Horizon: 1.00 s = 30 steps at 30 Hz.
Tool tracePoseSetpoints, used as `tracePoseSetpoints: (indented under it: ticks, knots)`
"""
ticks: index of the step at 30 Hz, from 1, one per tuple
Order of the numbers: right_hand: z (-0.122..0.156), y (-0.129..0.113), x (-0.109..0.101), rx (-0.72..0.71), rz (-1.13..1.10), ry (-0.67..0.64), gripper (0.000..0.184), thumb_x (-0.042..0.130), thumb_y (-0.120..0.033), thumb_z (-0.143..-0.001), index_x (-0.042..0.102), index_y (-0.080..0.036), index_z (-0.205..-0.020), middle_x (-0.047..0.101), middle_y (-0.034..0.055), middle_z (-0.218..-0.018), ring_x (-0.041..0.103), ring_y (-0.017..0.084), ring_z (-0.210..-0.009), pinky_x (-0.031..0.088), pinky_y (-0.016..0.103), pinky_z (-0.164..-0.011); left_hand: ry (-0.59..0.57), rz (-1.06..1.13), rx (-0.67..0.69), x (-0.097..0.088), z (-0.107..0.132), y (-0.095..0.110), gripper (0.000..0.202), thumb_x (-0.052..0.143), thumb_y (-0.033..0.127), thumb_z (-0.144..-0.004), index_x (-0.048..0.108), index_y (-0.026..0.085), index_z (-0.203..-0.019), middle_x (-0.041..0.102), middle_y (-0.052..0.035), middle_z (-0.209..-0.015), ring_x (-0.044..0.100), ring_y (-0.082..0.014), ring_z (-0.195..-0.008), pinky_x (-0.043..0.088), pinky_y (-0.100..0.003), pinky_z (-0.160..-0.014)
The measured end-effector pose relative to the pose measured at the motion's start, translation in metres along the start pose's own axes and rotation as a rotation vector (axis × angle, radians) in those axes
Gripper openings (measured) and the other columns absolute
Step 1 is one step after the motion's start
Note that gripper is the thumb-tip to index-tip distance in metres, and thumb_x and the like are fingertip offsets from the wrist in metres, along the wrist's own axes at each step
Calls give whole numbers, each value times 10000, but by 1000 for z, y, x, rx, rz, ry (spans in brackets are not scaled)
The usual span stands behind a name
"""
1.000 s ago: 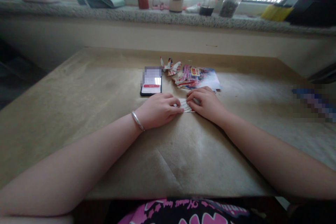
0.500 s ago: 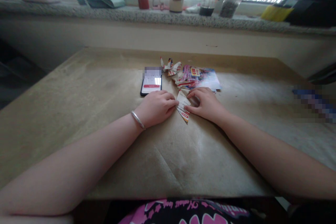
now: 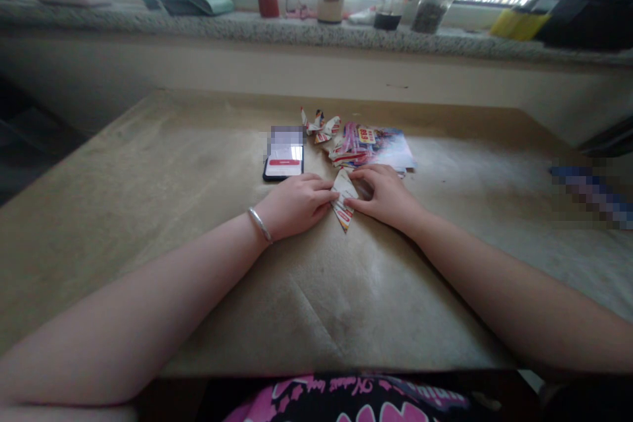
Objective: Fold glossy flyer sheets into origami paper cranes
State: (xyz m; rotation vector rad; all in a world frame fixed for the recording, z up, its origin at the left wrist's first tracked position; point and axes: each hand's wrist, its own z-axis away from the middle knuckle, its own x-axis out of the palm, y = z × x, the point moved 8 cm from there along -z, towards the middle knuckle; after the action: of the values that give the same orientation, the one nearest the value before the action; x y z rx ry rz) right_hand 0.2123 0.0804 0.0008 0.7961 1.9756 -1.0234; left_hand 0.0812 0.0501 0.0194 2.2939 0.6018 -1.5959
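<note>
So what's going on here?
A person has both bare hands on a small, pointed piece of folded paper lying on the table. The left hand has its fingertips at one edge; the right hand has its thumb on the paper, with thumb and index finger apart. A lit phone lies just beyond the left hand. Farther back are a winged paper shape and some colourful printed sheets.

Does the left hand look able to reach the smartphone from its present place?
Probably yes: the smartphone lies just beyond the left hand, and nothing visible blocks the way, though the hand would have to leave the folded paper.
</note>
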Motion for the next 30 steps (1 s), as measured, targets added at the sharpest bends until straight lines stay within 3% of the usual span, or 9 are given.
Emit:
tracePoseSetpoints:
  ticks: [8, 18, 24, 30]
  knots:
    - [-2, 4, -3, 50, -85, 5, 188, 689, -281, -722, 653, -202, -889, 678, 61, -880, 590, 241, -874, 460, 393, -792, -1, 16, -29, -2, -1, 0, 247, 488, 190, -895, 695, 165, -1028, 693, -83, -1094, 640, -204, -969, 529, -352, -867]
    - [-3, 2, 2, 36, -250, -91, 113, 635, -236, -722, 604, -196, -822, 605, -6, -684, 525, 147, -633, 421, 287, -623, 17, 99, -90, 0, 1, -9, 189, 518, 172, -883, 676, 155, -985, 712, -71, -1013, 656, -179, -910, 518, -305, -830]
    - [-2, -3, 4, -1, -259, -130, 50, 596, -227, -741, 594, -194, -778, 580, -6, -671, 497, 141, -629, 391, 274, -609, 35, 131, -209, -2, 1, -16, 167, 583, 243, -872, 642, 140, -989, 707, -72, -907, 652, -179, -817, 511, -288, -739]
    - [-2, -13, 6, -120, -204, -212, 64, 607, -249, -760, 582, -190, -754, 546, 7, -690, 468, 160, -694, 357, 281, -641, 55, 188, -291, 0, 3, -20, 388, 630, 216, -832, 514, 152, -1197, 704, -42, -939, 653, -169, -845, 507, -279, -756]
